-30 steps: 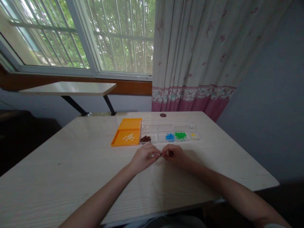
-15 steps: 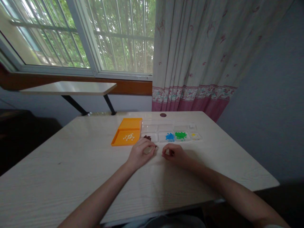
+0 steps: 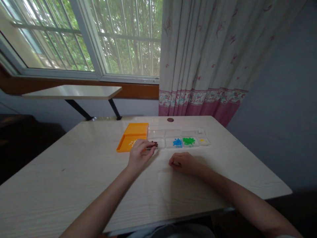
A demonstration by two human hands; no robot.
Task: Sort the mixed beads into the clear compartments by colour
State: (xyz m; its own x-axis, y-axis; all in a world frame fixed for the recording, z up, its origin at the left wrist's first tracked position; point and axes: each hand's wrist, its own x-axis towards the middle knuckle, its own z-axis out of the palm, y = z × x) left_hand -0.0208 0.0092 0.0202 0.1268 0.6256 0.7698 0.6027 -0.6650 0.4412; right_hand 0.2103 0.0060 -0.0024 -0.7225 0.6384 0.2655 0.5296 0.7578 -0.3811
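My left hand (image 3: 139,154) reaches to the clear compartment of small dark brown pieces (image 3: 155,144). Its thumb and index finger are a little apart at the pieces and partly cover them. My right hand (image 3: 184,162) rests on the table in front of the clear tray (image 3: 161,144), its fingers curled and thumb pressed to the index finger. Whatever may be in that pinch is hidden. Small blue pieces (image 3: 177,142), green pieces (image 3: 188,141) and a few yellow pieces (image 3: 202,140) lie in other compartments.
Left of the clear tray stands an orange tray (image 3: 136,128) with small white pieces (image 3: 132,143), partly behind my left hand. A raised shelf (image 3: 74,91) on black legs is at the table's back left. The table (image 3: 81,172) has a round cable hole (image 3: 170,120) near its back edge.
My left hand has moved left and away from me, from beside my right hand to the brown pieces. My right hand has stayed almost in place, with its fingers curled more tightly.
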